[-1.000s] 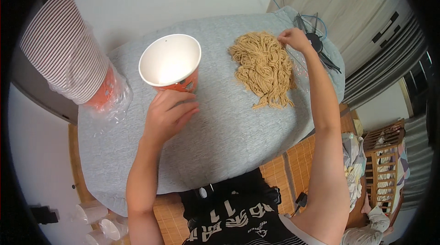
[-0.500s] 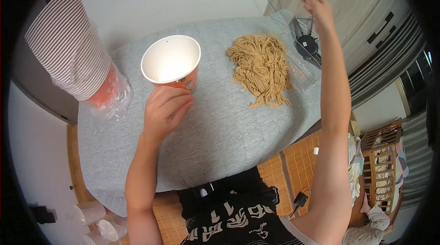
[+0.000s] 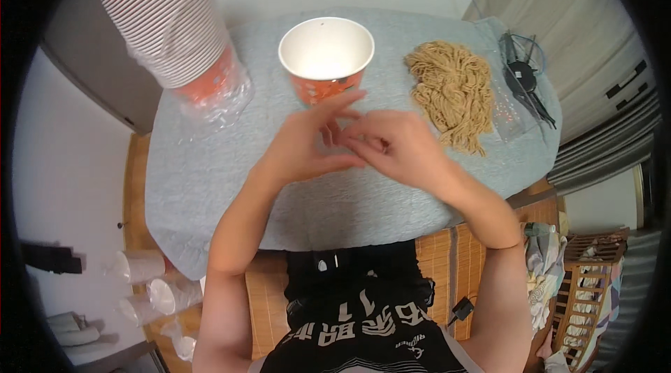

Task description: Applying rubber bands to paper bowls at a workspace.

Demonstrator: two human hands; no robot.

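In front of the orange-patterned paper bucket point(image 3: 328, 86), my two hands meet above the cloth. The fingers of my left hand point(image 3: 307, 141) are spread and slightly curled, with no hold on the bucket. My right hand point(image 3: 402, 146) has its thumb and fingertips pinched together at the left fingers; anything between them is too small to make out. The bucket stands upright, its white inside showing. To the right of it lies a loose heap of tan yarn point(image 3: 453, 86).
A tall stack of paper buckets point(image 3: 164, 27) in clear plastic leans at the left. Beyond the yarn are a clear plastic bag point(image 3: 509, 116) and a black router point(image 3: 521, 78) with a cable. More white buckets point(image 3: 164, 296) lie low left, off the table point(image 3: 203, 198).
My left hand has come away from the bucket and opened. My right hand has swung from the far right, near the router, to meet it. The whole view has shifted.
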